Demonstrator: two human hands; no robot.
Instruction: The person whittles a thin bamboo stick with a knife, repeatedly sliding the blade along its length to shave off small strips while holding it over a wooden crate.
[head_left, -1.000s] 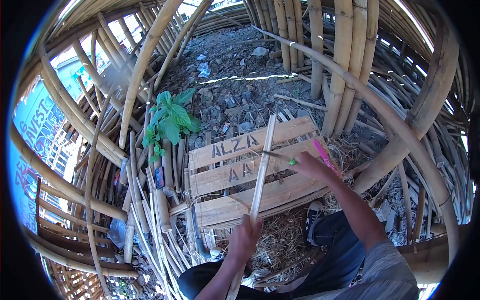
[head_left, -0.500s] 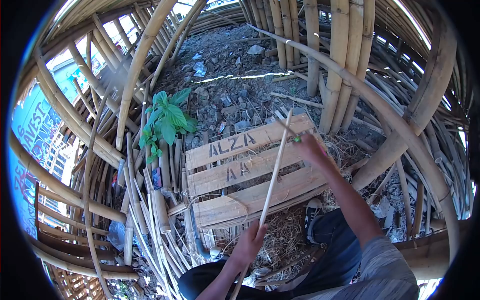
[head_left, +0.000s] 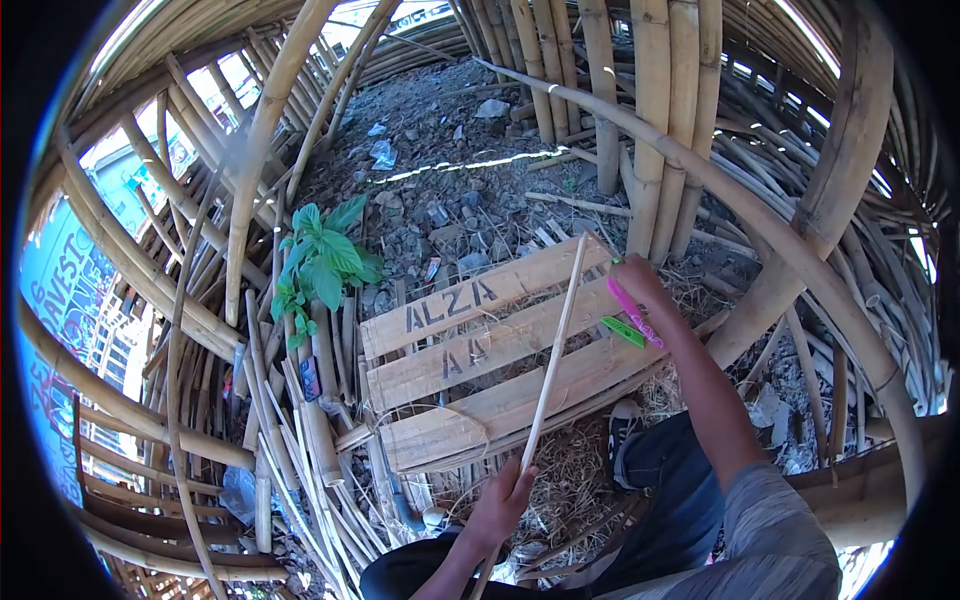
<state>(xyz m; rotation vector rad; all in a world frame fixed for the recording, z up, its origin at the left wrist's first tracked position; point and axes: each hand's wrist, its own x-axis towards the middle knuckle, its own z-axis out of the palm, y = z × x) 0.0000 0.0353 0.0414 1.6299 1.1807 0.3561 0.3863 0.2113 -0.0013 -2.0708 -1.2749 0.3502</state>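
A thin bamboo strip (head_left: 553, 350) is gripped near its lower end by the left hand (head_left: 500, 505), whose fingers are wrapped closed around it; the strip is held tilted, slanting up and to the right across a wooden pallet (head_left: 470, 345) stencilled with the letters "ALZA" and "AA". The strip's upper tip is seen just above the pallet's far plank. The right hand (head_left: 636, 282) is closed around a knife with a pink handle (head_left: 632, 312) — a green part shows just beside it — and is held close to the right of the strip's upper end, over the pallet's far corner. Whether the blade touches the strip cannot be told. The pallet lies on straw and stony ground, with loose bamboo slats (head_left: 300, 440) heaped against its left edge. A leafy green plant (head_left: 322, 262) is seen beyond those slats, and thick bamboo poles (head_left: 655, 130) are stood upright behind the pallet.
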